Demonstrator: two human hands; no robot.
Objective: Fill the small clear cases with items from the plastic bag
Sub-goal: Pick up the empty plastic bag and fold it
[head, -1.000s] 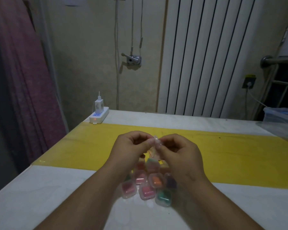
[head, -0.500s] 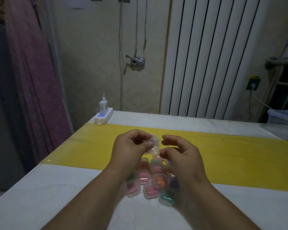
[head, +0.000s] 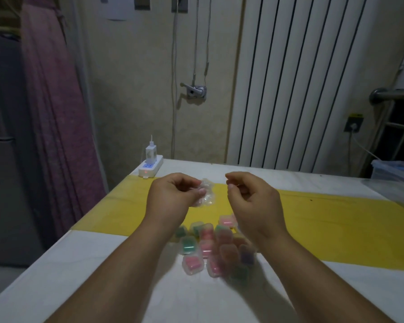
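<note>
The left hand (head: 173,194) pinches a crumpled clear plastic bag (head: 204,193) between thumb and fingers (head: 201,191), holding it up above the yellow strip (head: 336,229) on the table (head: 79,276). The right hand (head: 254,201) hangs apart from the bag, its fingers (head: 231,186) curled loosely with thumb near forefinger; whether they hold anything is too small to tell. Below and between both wrists lies a cluster of small clear cases (head: 210,250) with pink, green and orange contents, blurred. A white power strip (head: 149,167) sits at the far table edge.

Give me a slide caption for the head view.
Left hand pinches a crumpled clear bag above filled cases.
</note>
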